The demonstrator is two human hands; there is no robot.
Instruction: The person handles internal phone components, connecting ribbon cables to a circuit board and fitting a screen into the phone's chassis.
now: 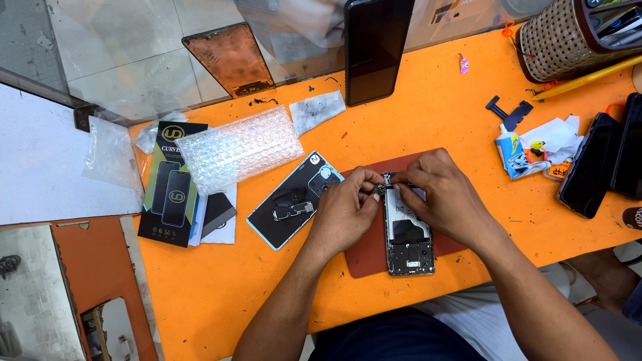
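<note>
On the dark red work mat [364, 257], my left hand [344, 210] and right hand [445, 197] pinch a small component [386, 185] at the opened grey phone's [408, 237] far end; I should lift gently, steadying the chassis.

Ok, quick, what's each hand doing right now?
Left hand: fingers pinched on a small part at the top end of the opened phone.
Right hand: fingers closed on that same top end.
</note>
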